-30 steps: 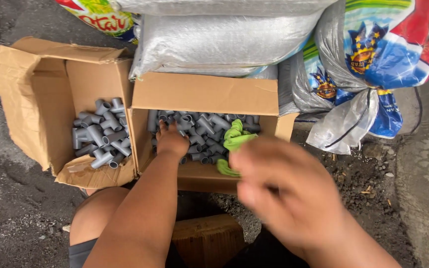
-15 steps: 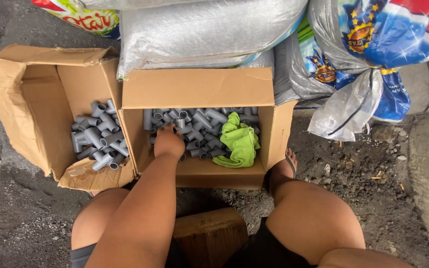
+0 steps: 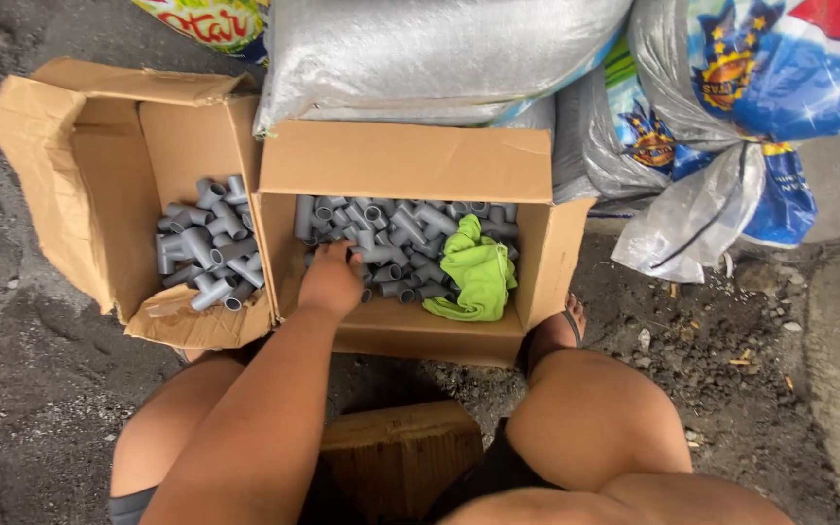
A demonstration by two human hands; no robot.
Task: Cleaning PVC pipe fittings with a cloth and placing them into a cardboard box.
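Dark, gritty ground (image 3: 31,389) runs under everything, strewn with small stones toward the right. Two open cardboard boxes sit side by side on it, touching along one wall. Behind them lean a silver woven sack (image 3: 439,53) and, to its right, blue and red printed sacks (image 3: 760,68) with a clear plastic bag (image 3: 692,228) hanging down in front. Lying in the left box (image 3: 70,194) is a loose heap of grey pipe fittings (image 3: 206,248), gathered toward its right wall. More grey tee fittings (image 3: 391,233) fill the back half of the right box (image 3: 401,160), and a crumpled lime-green cloth (image 3: 478,277) rests on them at the right side, near the box wall. The left hand (image 3: 331,282) reaches into the right box at its left end, palm down, fingers curled among the nearest fittings and touching them; whether its grip has closed on one cannot be told, since the fingertips are hidden beneath the hand. The right hand is out of view. Bare knees frame the bottom of the view, a sandalled foot (image 3: 561,331) sits just beside the right box's front corner, and a wooden block (image 3: 401,457) shows between the legs.
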